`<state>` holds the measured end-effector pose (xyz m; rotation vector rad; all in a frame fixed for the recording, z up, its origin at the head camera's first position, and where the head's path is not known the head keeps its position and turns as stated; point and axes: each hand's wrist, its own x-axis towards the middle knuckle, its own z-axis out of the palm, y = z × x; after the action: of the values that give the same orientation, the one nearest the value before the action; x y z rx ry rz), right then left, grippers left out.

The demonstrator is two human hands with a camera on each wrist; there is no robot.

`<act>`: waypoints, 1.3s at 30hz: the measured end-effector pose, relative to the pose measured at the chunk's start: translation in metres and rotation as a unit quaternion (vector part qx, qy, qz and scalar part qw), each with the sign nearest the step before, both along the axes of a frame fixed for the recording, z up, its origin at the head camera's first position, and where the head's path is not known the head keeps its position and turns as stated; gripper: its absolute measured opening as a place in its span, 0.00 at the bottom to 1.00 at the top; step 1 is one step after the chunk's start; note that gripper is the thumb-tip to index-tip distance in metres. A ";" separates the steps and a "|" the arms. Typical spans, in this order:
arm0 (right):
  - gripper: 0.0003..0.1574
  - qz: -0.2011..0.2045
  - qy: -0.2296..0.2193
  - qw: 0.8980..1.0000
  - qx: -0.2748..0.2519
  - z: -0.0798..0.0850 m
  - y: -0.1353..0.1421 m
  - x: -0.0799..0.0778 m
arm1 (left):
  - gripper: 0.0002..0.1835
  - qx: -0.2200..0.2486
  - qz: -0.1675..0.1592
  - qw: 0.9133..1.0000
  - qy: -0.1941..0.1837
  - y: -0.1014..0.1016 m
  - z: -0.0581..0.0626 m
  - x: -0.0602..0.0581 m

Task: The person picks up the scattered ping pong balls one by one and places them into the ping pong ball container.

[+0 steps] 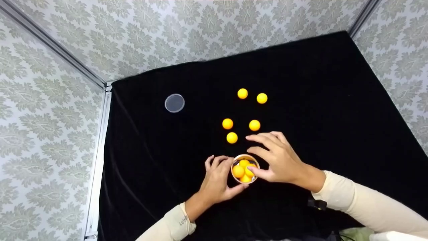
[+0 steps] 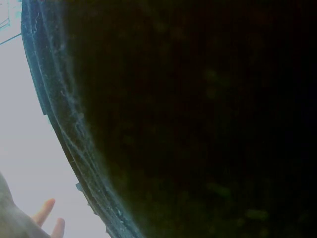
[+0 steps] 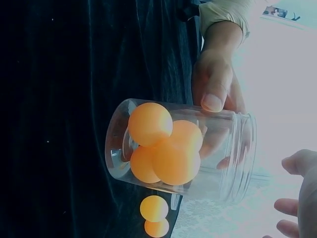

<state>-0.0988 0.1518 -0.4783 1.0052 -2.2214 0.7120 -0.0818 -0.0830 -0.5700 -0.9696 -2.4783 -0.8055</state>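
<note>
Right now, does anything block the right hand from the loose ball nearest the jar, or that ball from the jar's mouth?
Nothing visible blocks the right hand from that ball. Toward the jar, only the right thumb intrudes, overlapping its mouth in the head view.

A clear jar [image 3: 213, 184] stands upright — apparently four orange balls [image 3: 176, 161] inside.

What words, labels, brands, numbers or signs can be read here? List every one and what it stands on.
"Lets", as best it reads, on the left sleeve, near the cuff; its ending is too small and blurred to settle.
No readable text shows on the clear jar, the orange balls or the clear disc.
</note>
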 end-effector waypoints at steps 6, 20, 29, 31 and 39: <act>0.23 -0.006 -0.005 1.000 -0.007 -0.002 -0.003 -0.007 | 0.44 -0.011 0.002 1.000 0.000 -0.001 0.001 0.001; 0.23 -0.038 -0.045 0.998 0.017 -0.016 -0.011 -0.028 | 0.43 -0.023 0.005 1.000 0.000 -0.001 0.000 0.000; 0.24 -0.074 -0.083 0.993 0.041 -0.032 -0.018 -0.051 | 0.43 -0.011 0.003 1.000 0.008 -0.001 -0.001 0.000; 0.24 -0.078 -0.094 0.992 0.043 -0.035 -0.020 -0.057 | 0.42 -0.012 0.003 1.000 0.007 -0.001 0.000 0.000; 0.23 -0.082 -0.104 0.989 0.059 -0.046 -0.029 -0.074 | 0.42 -0.012 0.002 1.000 0.010 -0.001 0.001 -0.001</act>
<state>-0.1731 0.1226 -0.5247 0.8216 -2.5200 0.6414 -0.0825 -0.0844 -0.5686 -0.9751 -2.4784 -0.7630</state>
